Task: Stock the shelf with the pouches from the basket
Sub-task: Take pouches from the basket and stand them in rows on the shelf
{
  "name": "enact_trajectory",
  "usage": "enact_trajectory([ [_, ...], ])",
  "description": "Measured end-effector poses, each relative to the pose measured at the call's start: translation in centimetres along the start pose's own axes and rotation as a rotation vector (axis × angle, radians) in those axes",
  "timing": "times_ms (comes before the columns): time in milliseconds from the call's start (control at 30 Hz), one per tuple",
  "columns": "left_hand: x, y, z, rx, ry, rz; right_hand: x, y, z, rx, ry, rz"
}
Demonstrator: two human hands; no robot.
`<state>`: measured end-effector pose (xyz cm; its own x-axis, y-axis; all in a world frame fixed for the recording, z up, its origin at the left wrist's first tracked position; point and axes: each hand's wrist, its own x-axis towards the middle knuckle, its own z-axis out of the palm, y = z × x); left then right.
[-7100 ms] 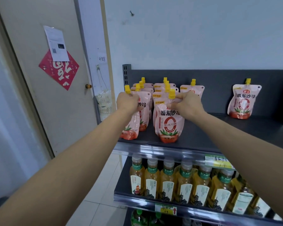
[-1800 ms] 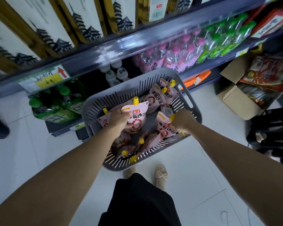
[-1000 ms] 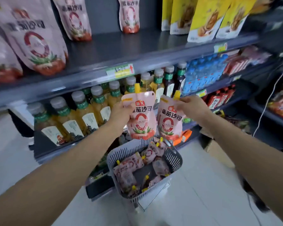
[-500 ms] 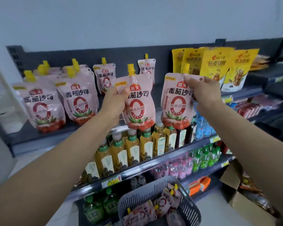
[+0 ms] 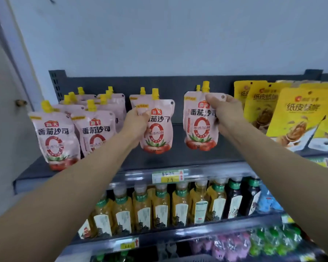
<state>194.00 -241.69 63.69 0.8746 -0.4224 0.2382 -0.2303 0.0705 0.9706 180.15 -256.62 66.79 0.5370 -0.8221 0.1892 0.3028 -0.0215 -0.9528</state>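
My left hand grips a pink tomato-sauce pouch with a yellow spout by its upper left corner, held upright over the dark top shelf. Another pouch stands right behind it. My right hand holds a second pouch by its top right corner, also over the shelf, with another pouch's spout showing behind it. Several like pouches stand in rows at the shelf's left end. Only a sliver of the basket's rim shows at the bottom edge.
Yellow snack bags stand on the right of the top shelf. Amber drink bottles fill the shelf below, with dark bottles to their right and pink and green bottles lower down. A door with a knob is at the left.
Both hands took a pouch each out of the basket on the floor and lifted them up. Since half a second ago the pouches moved forward over the top shelf.
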Motion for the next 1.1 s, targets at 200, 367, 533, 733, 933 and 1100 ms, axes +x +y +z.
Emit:
enact_trajectory([
  [200, 1.9, -2.7, 0.6, -0.004, 0.029, -0.061, 4.1, 3.1, 0.7, 0.06, -0.113, 0.073],
  [367, 3.0, -3.8, -0.4, -0.003, -0.085, -0.084, 6.2, 6.0, 0.3, 0.117, -0.179, 0.165],
  [533, 3.7, -6.0, -0.4, 0.137, -0.249, -0.197, 7.9, 7.8, -1.2, -0.21, -0.479, 0.166],
  [733, 5.1, -5.6, -0.2, 0.155, -0.185, -0.156, 9.8, 8.0, -1.1, -0.582, -0.699, 0.176],
  [933, 4.1, -6.1, 0.0, 0.097, -0.132, -0.192, 9.9, 8.5, -0.3, -0.533, -0.536, 0.109],
  [1100, 3.7, -5.2, -0.1, 0.077, -0.105, -0.181, 11.8, 8.6, 1.9, -0.512, -0.411, 0.111],
])
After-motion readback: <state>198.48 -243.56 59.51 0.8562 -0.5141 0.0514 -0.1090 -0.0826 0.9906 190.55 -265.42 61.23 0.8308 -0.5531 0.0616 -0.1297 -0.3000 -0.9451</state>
